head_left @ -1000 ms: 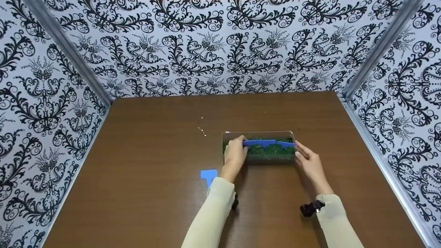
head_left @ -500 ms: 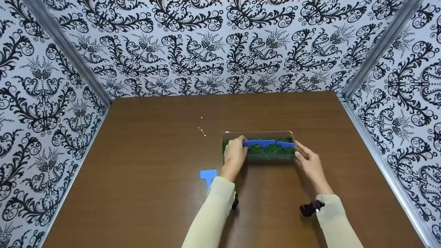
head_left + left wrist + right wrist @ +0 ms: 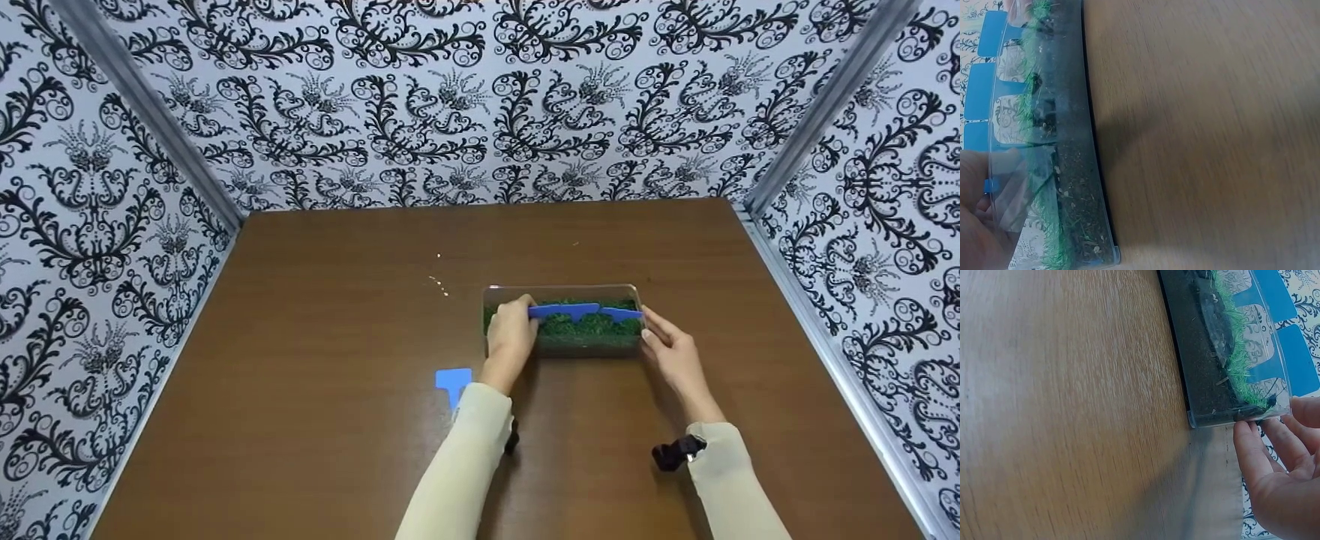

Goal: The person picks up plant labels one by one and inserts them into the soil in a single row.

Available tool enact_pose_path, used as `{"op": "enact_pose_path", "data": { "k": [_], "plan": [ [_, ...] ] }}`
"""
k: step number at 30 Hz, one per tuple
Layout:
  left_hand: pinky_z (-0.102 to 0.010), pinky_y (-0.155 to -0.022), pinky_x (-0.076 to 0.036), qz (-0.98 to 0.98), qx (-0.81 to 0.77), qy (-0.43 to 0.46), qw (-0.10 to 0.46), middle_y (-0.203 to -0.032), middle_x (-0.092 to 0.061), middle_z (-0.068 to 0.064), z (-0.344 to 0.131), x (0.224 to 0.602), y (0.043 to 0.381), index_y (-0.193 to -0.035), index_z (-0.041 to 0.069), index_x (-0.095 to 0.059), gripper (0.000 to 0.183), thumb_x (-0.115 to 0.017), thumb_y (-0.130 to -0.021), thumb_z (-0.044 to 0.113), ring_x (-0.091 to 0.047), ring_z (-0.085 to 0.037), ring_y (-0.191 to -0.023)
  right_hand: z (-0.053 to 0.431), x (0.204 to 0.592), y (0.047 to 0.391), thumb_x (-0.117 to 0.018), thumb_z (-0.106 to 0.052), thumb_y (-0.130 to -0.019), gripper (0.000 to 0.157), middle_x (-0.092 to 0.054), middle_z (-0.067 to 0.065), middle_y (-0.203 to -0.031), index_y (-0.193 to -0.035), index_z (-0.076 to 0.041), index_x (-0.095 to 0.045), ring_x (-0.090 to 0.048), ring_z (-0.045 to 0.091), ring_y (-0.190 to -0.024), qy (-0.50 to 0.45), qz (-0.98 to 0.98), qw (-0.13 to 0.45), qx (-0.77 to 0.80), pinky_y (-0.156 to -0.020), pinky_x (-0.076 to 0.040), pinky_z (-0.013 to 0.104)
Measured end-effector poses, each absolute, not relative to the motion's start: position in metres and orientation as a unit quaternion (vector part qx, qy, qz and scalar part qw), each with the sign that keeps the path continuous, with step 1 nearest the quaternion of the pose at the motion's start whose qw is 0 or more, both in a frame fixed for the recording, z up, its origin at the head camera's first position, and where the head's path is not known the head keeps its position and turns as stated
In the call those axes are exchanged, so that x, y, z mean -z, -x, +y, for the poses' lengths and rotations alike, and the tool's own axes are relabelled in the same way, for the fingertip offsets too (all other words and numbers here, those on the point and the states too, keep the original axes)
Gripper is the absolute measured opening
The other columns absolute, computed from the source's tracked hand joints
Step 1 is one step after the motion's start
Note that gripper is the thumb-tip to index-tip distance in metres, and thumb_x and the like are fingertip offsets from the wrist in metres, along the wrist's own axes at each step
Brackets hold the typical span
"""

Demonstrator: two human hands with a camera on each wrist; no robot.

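Note:
A clear rectangular planter box (image 3: 592, 349) stands on the table, with dark soil and green grass-like growth (image 3: 592, 326) inside. Blue T-shaped plant labels (image 3: 566, 309) rise in a row from the grass. My left hand (image 3: 512, 337) reaches over the box's left end. In the left wrist view a small bit of blue label (image 3: 991, 185) shows between its thumb and fingers, pinched there; most of that label is hidden. My right hand (image 3: 677, 360) rests its fairly straight fingertips against the right end wall, close to the rightmost label (image 3: 1297, 363).
Another blue plant label (image 3: 454, 384) lies on the brown table (image 3: 322, 337), partly under the left sleeve. Small pale crumbs (image 3: 440, 286) are scattered left of the box. Patterned walls (image 3: 450, 112) enclose the table's back and sides.

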State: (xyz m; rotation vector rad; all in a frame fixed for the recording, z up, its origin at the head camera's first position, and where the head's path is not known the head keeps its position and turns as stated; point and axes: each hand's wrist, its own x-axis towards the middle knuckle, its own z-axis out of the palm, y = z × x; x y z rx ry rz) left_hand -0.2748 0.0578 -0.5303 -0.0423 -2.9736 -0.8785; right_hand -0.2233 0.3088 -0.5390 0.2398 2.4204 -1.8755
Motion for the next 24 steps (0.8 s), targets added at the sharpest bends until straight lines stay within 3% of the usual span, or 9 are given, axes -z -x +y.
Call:
{"op": "enact_pose_path", "data": {
  "k": [24],
  "plan": [
    [-0.039, -0.074, -0.061, -0.958, 0.284, 0.014, 0.019, -0.104, -0.077, -0.005, 0.0567, 0.5322, 0.2771, -0.110, 0.017, -0.072, 0.015, -0.068, -0.095, 0.018, -0.075, -0.025, -0.088, 0.3084, 0.5378, 0.2232, -0.040, -0.007, -0.106, 0.050, -0.028, 0.020, -0.161, -0.155, -0.007, -0.032, -0.031, 0.032, -0.149, -0.073, 0.775, 0.043, 0.626, -0.113, -0.037, 0.041]
  ]
}}
